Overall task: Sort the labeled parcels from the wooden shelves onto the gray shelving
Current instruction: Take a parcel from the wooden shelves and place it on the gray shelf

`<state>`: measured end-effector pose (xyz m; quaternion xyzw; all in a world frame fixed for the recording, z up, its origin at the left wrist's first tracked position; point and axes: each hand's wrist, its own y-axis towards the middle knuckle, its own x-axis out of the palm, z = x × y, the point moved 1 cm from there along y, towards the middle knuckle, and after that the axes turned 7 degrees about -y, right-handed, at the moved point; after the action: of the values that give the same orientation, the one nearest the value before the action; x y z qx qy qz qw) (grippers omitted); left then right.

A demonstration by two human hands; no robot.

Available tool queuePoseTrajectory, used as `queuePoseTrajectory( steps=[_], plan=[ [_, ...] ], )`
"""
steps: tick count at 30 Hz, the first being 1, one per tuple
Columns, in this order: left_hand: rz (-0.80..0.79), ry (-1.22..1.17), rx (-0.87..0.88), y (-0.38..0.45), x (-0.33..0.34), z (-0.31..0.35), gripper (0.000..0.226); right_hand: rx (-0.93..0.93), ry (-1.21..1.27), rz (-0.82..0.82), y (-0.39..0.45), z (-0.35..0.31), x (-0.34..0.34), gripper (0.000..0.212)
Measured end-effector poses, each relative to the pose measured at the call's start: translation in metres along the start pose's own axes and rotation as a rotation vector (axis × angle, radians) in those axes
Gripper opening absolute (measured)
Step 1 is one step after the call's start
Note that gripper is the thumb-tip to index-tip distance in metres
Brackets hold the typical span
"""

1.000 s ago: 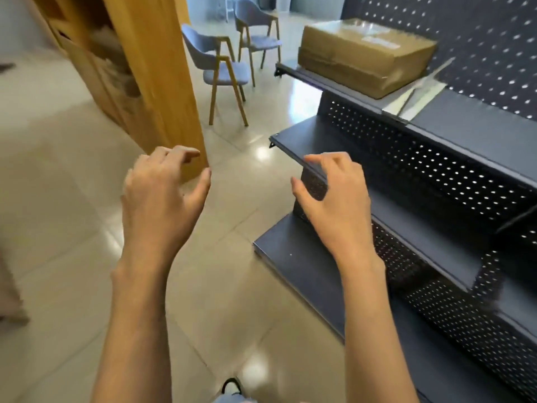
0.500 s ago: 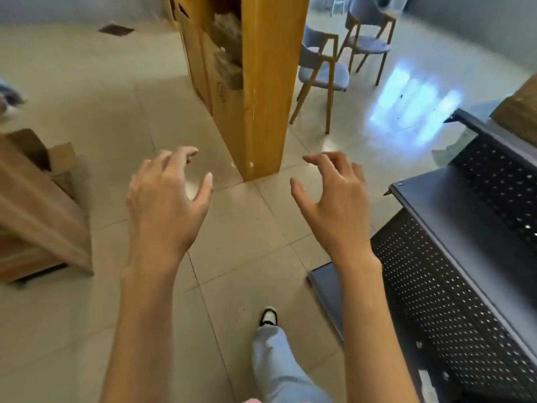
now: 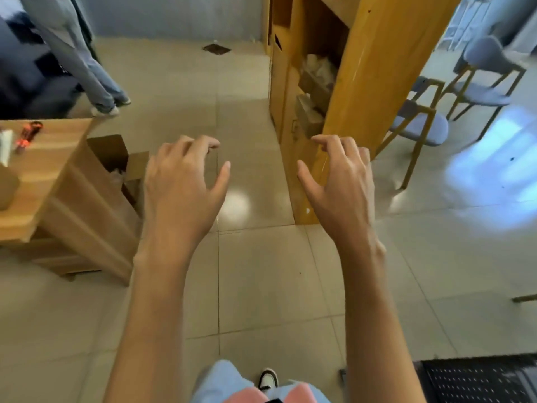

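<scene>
The wooden shelves [image 3: 374, 68] stand ahead at upper right, seen end-on, with brown parcels [image 3: 309, 116] stacked in their compartments. My left hand [image 3: 181, 184] and my right hand [image 3: 338, 187] are both raised in front of me, palms down, fingers loosely curled, holding nothing. My right hand is just in front of the shelf's near end; my left is over the tiled floor. Only a corner of the gray shelving [image 3: 479, 379] shows at the bottom right.
A low wooden table [image 3: 55, 181] stands at left with an open cardboard box [image 3: 116, 158] behind it. Another person's legs [image 3: 98, 82] are at far left. Two gray chairs [image 3: 421, 126] stand at right. Tiled floor lies between.
The view has swung left, away from the gray shelving and toward the wooden shelves, which are now nearer. Both hands keep the same raised, empty pose.
</scene>
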<state>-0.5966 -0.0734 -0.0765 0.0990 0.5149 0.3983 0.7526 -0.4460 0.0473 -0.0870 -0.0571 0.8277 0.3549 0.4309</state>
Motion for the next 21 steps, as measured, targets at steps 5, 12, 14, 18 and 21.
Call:
queuePoseTrajectory(
  steps=[5, 12, 14, 18, 21],
  plan=[
    [-0.008, 0.012, -0.045, 0.056, 0.040, -0.033, 0.031, -0.019, 0.016, -0.034, 0.063, 0.007, 0.056, 0.038],
    [-0.018, -0.054, -0.010, 0.179, 0.121, -0.093, 0.034, 0.016, -0.042, -0.044, 0.169, 0.021, 0.145, 0.038],
    [-0.029, -0.084, 0.024, 0.223, 0.143, -0.109, 0.032, 0.040, -0.055, -0.022, 0.211, 0.021, 0.167, 0.037],
    [0.000, -0.133, 0.092, 0.319, 0.174, -0.138, 0.027, 0.099, -0.062, 0.036, 0.297, 0.014, 0.208, 0.036],
    [0.022, -0.141, 0.136, 0.380, 0.196, -0.156, 0.025, 0.138, -0.071, 0.074, 0.347, 0.011, 0.236, 0.035]
  ],
)
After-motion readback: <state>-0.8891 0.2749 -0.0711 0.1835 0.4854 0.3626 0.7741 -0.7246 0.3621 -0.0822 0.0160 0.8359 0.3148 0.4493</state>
